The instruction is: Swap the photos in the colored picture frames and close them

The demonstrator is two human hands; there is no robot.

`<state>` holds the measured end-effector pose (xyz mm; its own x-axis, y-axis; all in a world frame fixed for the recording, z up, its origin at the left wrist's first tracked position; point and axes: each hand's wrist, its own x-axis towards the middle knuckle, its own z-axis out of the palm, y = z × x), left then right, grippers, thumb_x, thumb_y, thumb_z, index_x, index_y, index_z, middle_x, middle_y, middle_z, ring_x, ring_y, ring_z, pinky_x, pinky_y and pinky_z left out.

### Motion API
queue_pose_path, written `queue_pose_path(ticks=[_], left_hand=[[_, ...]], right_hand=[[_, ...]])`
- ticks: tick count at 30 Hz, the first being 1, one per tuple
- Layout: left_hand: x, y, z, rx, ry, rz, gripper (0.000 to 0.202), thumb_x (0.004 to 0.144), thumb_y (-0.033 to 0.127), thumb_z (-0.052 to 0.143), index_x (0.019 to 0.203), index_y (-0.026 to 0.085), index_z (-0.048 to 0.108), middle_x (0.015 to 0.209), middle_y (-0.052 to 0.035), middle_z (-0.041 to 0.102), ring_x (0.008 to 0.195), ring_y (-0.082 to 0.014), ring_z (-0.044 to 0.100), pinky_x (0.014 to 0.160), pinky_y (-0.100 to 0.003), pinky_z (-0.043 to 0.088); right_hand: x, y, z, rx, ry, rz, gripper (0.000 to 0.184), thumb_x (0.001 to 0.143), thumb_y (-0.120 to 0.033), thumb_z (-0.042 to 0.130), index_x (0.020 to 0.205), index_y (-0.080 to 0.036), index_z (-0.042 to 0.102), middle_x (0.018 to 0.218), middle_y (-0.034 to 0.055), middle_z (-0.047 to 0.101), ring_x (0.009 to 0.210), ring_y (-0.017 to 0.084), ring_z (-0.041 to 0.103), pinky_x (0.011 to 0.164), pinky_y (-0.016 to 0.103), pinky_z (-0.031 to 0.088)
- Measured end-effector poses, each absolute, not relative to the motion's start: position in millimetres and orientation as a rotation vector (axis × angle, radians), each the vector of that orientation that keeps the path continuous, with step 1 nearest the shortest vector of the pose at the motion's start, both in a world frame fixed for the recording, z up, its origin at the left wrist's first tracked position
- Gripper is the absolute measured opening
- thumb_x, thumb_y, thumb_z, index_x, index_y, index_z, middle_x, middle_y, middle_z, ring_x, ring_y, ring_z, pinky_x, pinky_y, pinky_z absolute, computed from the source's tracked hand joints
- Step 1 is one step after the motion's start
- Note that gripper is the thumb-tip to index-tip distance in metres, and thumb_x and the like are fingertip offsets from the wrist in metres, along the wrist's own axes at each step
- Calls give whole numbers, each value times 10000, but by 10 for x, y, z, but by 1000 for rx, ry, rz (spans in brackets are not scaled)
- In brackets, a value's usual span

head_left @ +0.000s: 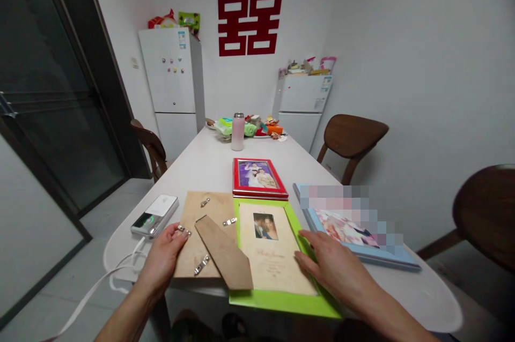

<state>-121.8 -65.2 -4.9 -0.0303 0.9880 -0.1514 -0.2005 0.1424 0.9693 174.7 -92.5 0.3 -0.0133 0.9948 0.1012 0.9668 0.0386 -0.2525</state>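
Both forearms are extended from the near side, the left hand (167, 248) angled inward from the left and the right hand (325, 256) from the right, palms turned down. The left hand's fingers are curled at a metal clip (184, 230) on the left edge of the tan backing board (191, 251); whether the edge is gripped cannot be told. The right hand is spread open, its thumb and forefinger laid over the right rim of the green frame (277, 302). The frame is placed at the bench's (193, 168) near edge, its long axis running near to far, the insert's small photo (265, 226) toward the far end. Beside it on the left, the board's support leg (225, 256) is slanted from far left to near right, its broad end overlapping the frame. The red frame (259, 192) is set just beyond.
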Motion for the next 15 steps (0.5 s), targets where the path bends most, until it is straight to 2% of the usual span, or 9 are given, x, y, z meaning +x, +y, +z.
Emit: queue_pose_path(ticks=[3, 8, 11, 13, 15], left_hand=[[-1310, -620, -93, 1017, 1231, 1164, 338, 652, 242, 568, 965, 159, 473, 686, 4, 618, 584, -158, 597, 547, -258, 461], [-1365, -609, -122, 1444, 1592, 1047, 554, 674, 315, 514, 1159, 93, 368, 624, 20, 561, 591, -171, 573, 568, -275, 442], [-1405, -613, -118, 1806, 1825, 911, 563, 708, 333, 445, 1201, 83, 335, 695, -10, 566, 646, -194, 574, 630, -311, 433], [-1427, -618, -103, 1958, 1927, 776, 517, 736, 308, 399, 1199, 86, 339, 821, -64, 581, 761, -218, 572, 705, -341, 422], [-1409, -636, -71, 2076, 1980, 685, 470, 740, 285, 391, 1165, 84, 379, 960, -115, 562, 910, -252, 528, 786, -382, 394]], right_hand=[[1745, -937, -58, -2069, -2063, 202, 431, 716, -256, 422, 1111, -90, 472, 932, 164, 595, 860, 259, 554, 714, 337, 398], [1753, -901, -42, -2060, -2003, 225, 479, 668, -179, 412, 1126, -40, 431, 945, 180, 589, 854, 253, 555, 731, 327, 391], [1802, -890, -29, -2001, -1838, 274, 533, 631, -173, 422, 1149, -47, 409, 924, 159, 587, 826, 237, 556, 726, 320, 392], [1828, -906, 2, -1920, -1639, 491, 590, 617, -170, 418, 1197, -84, 357, 834, 104, 605, 709, 201, 574, 647, 296, 414], [1833, -948, 70, -1783, -1379, 860, 642, 623, -182, 409, 1250, -143, 278, 734, 42, 612, 569, 168, 572, 537, 271, 422]])
